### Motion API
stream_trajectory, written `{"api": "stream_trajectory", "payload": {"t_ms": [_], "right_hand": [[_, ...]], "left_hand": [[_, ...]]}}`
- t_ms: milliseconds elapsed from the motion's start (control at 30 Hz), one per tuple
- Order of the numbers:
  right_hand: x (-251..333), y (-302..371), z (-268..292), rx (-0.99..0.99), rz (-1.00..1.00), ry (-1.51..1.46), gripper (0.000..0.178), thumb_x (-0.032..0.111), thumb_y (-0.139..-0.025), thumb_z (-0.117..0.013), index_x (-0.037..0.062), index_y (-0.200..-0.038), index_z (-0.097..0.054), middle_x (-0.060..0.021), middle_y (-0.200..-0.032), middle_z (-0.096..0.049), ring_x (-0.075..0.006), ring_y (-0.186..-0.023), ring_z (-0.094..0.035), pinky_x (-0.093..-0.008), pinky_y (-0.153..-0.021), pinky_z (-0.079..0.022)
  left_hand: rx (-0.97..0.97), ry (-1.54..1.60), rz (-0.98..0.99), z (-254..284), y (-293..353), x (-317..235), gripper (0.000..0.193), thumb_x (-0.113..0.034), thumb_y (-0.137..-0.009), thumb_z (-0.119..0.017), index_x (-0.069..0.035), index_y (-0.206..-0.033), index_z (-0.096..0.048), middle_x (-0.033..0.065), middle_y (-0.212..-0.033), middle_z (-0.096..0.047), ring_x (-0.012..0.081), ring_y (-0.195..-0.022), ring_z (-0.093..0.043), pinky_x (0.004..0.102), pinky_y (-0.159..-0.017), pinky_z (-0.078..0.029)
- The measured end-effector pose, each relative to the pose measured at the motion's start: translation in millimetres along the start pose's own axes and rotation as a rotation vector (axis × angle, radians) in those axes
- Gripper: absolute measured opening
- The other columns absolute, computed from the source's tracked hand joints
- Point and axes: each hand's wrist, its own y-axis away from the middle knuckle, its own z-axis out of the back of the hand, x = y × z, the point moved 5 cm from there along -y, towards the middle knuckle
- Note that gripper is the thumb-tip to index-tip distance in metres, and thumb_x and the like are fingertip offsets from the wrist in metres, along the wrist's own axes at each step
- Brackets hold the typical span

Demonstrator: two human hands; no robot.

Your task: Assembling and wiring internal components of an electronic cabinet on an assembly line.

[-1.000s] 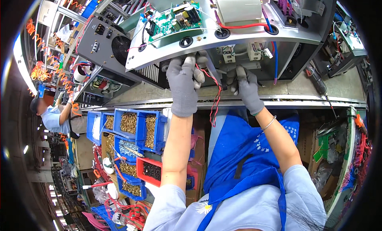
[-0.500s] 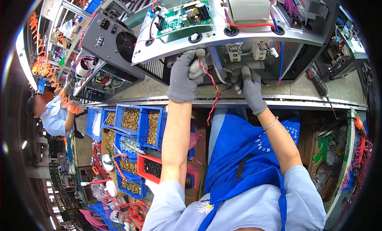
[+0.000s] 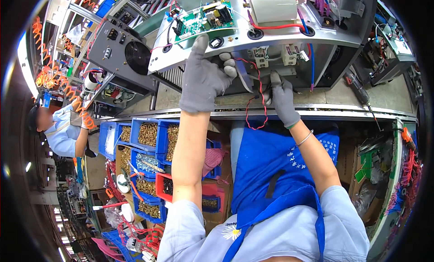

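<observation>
1. A grey metal case lies tipped on its side on the desk, its open underside toward the person; a green circuit board sits on its upper panel.
2. The step in hand looks like wiring inside that case: both gloved hands work at its lower edge, where a red wire loops down over the desk's front rail.
3. The left hand is clamped on the case's edge, index finger stretched up the panel, the other fingers curled round the rim, steadying it.
4. The right hand is closed in a pinch grip by the red wire; whether it holds the wire itself or a small tool cannot be told.
5. The next move likely calls for a steady case and fine fingertip guidance of the wire toward the white connectors just above.
</observation>
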Motion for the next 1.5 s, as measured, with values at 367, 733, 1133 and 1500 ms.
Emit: {"api": "stream_trajectory", "payload": {"t_ms": [367,733,1133,1500], "right_hand": [[21,9,7,0.106,0.044,0.036,0.056,0.054,-0.102,-0.044,0.0015,-0.099,-0.064,-0.004,-0.076,-0.067,-0.0042,-0.052,-0.054,-0.0191,-0.044,-0.042],[21,14,10,0.155,0.03,-0.018,0.059,0.052,-0.101,-0.047,-0.004,-0.106,-0.064,-0.0093,-0.085,-0.071,-0.0084,-0.059,-0.06,-0.0219,-0.049,-0.05],[39,28,2,0.226,0.075,-0.041,0.052,0.044,-0.104,-0.045,-0.0051,-0.11,-0.062,-0.0104,-0.093,-0.069,-0.01,-0.07,-0.064,-0.0234,-0.059,-0.054],[61,66,-1,0.185,0.463,0.493,0.029,0.027,-0.099,-0.054,0.0038,-0.108,-0.067,-0.0152,-0.09,-0.063,-0.0324,-0.081,-0.065,-0.0378,-0.071,-0.051]], "left_hand": [[-0.307,-0.349,-0.064,-10,1,-5,0.03,-0.04,-0.089,-0.07,-0.014,-0.1,-0.06,0.0043,-0.079,-0.06,0.012,-0.061,-0.057,0.0183,-0.041,-0.042],[-0.307,-0.899,-0.043,-63,65,-57,0.024,-0.033,-0.095,-0.061,-0.012,-0.086,-0.054,0.0003,-0.07,-0.052,0.0046,-0.049,-0.044,0.0158,-0.038,-0.031],[-0.369,-0.645,-0.537,-46,95,-212,0.057,-0.047,-0.097,-0.056,0.005,-0.123,-0.056,0.0137,-0.103,-0.067,0.0175,-0.077,-0.063,0.0235,-0.06,-0.052],[-0.23,-0.928,0.165,67,34,111,0.051,-0.051,-0.099,-0.052,-0.002,-0.1,-0.064,0.0043,-0.073,-0.064,0.0077,-0.052,-0.054,0.0207,-0.044,-0.04]]}}
